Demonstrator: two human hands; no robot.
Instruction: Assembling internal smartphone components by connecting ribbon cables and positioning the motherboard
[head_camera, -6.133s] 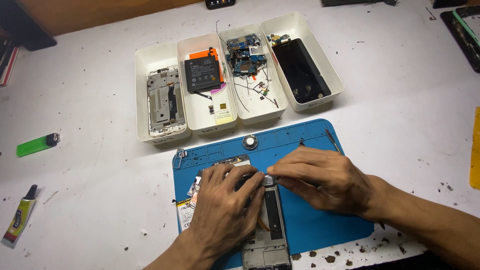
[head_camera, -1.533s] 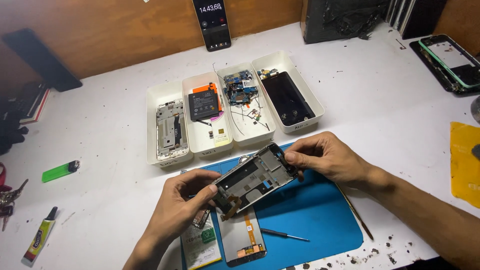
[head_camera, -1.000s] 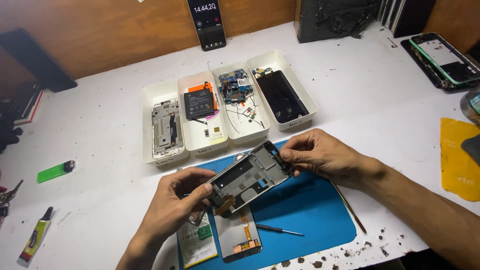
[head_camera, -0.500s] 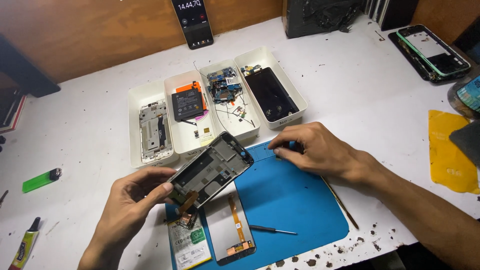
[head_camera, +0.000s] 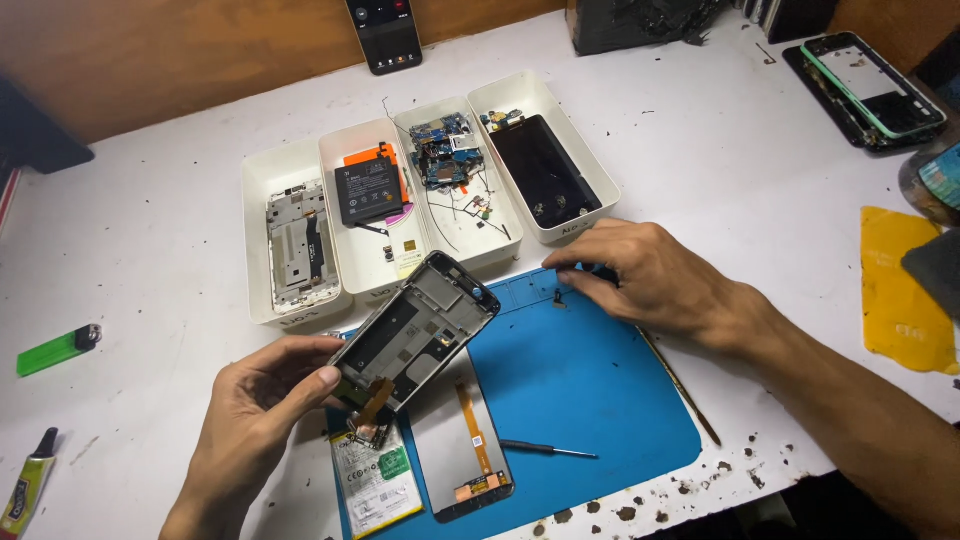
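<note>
My left hand (head_camera: 255, 415) holds a stripped phone frame (head_camera: 415, 330) by its lower end, tilted up above the blue work mat (head_camera: 590, 390). An orange flex cable hangs from the frame's bottom. My right hand (head_camera: 645, 275) rests at the mat's upper edge with its fingertips pinched on something small and dark that I cannot make out. Under the frame on the mat lie a screen panel (head_camera: 465, 440) with an orange ribbon and a white battery (head_camera: 375, 480). A small screwdriver (head_camera: 550, 450) lies beside them.
Several white trays stand behind the mat: one with a silver frame (head_camera: 295, 245), one with a black battery (head_camera: 365, 195), one with circuit boards (head_camera: 445, 155), one with a black panel (head_camera: 545, 170). A green lighter (head_camera: 55, 350) and glue tube (head_camera: 25, 485) lie left. A yellow cloth (head_camera: 905, 290) lies right.
My left hand has carried the frame to the left and now holds it alone. My right hand has let go of it and dropped to the mat's upper edge.
</note>
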